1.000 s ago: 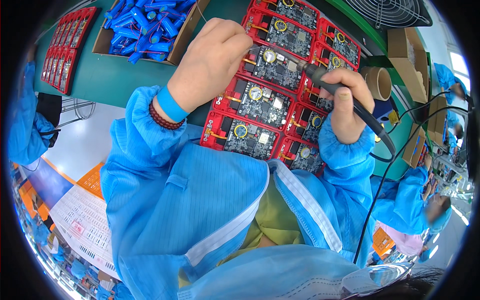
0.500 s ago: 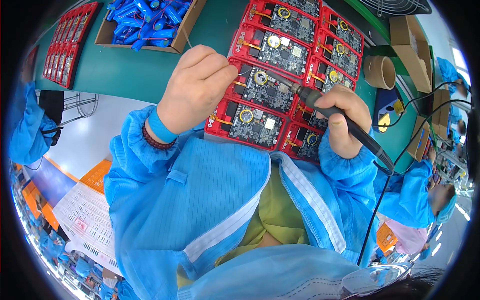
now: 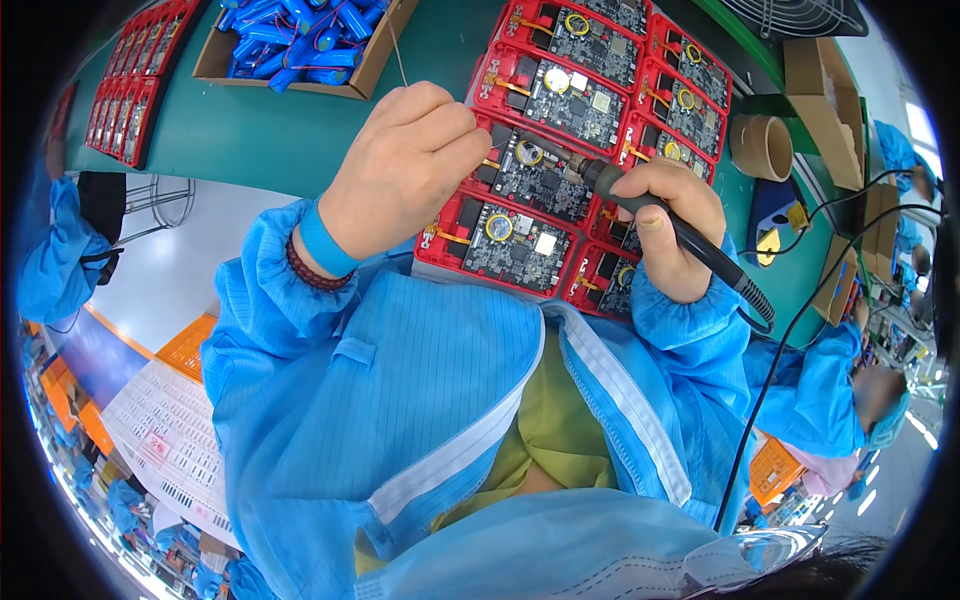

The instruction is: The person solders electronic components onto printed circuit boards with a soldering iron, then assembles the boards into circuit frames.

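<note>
My right hand (image 3: 678, 220) grips a soldering iron (image 3: 705, 250). Its tip reaches over a circuit board (image 3: 545, 185) in a red case, close to the round yellow-rimmed part on that board. To the left of that board, my left hand (image 3: 405, 165) is closed in a pinch on a thin solder wire (image 3: 400, 55). One end of the wire rises behind the fist, and the other runs from the fingertips toward the round part. Whether tip and wire touch is too small to tell. More red cases (image 3: 500, 240) with boards lie in rows around it.
A cardboard box of blue battery packs (image 3: 370, 80) stands at the back left. Farther left are more red cases (image 3: 125, 125). On the right are a cardboard ring (image 3: 762, 147), a blue iron stand (image 3: 770, 210), open cartons (image 3: 825, 110) and a black cable (image 3: 770, 370). A co-worker (image 3: 815, 400) sits at right.
The soldering iron has shifted slightly left and up over the same board. The boards and my left hand appear a little farther right in the picture. Both grips are unchanged.
</note>
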`<state>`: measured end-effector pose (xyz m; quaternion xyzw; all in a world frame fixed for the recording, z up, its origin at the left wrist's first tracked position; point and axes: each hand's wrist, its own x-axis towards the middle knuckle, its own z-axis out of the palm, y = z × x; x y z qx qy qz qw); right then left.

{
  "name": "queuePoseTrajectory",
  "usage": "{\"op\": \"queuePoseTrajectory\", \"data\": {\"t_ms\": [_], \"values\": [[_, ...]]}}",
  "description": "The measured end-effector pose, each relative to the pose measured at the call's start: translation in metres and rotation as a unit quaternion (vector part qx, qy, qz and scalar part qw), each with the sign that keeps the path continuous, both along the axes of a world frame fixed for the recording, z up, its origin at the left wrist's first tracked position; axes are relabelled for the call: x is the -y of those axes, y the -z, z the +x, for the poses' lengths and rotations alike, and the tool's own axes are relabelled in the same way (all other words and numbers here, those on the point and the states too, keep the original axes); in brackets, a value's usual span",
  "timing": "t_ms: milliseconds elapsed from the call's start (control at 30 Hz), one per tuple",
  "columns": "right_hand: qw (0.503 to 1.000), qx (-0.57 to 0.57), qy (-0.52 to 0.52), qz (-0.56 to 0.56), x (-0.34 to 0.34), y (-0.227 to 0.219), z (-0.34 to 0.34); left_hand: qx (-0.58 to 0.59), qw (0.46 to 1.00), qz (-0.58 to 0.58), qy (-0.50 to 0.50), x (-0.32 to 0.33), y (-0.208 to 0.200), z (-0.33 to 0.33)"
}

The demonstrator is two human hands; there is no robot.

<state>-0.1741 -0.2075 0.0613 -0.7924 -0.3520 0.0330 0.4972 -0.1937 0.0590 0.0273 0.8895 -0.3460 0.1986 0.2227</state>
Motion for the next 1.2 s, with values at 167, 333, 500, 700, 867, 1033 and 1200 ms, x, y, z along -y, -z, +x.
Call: {"op": "queuePoseTrajectory", "data": {"t_ms": [167, 333, 500, 700, 867, 1033, 1200], "values": [[1.0, -0.003, -0.009, -0.007, 0.0, 0.0, 0.001, -0.014, 1.0, -0.005, 0.002, 0.001, -0.001, 0.003], [1.0, -0.007, 0.002, 0.009, 0.0, 0.002, -0.001, -0.016, 1.0, -0.001, 0.007, 0.001, -0.001, 0.004], [1.0, -0.008, 0.007, 0.016, 0.001, 0.001, -0.002, -0.019, 1.0, 0.008, 0.017, 0.0, -0.002, 0.005], [1.0, -0.008, -0.012, 0.006, -0.001, 0.001, 0.0, -0.021, 0.999, 0.025, 0.029, 0.002, -0.002, 0.01], [0.999, -0.008, 0.015, 0.029, 0.004, -0.001, -0.006, -0.03, 0.998, 0.038, 0.033, 0.0, -0.004, 0.01], [0.995, 0.021, 0.048, 0.088, 0.02, -0.014, -0.015, -0.04, 0.998, -0.05, -0.008, -0.004, -0.01, 0.0], [0.991, 0.083, -0.007, 0.109, 0.024, -0.018, -0.027, 0.037, 0.998, -0.058, -0.005, -0.011, -0.02, -0.013]]}}
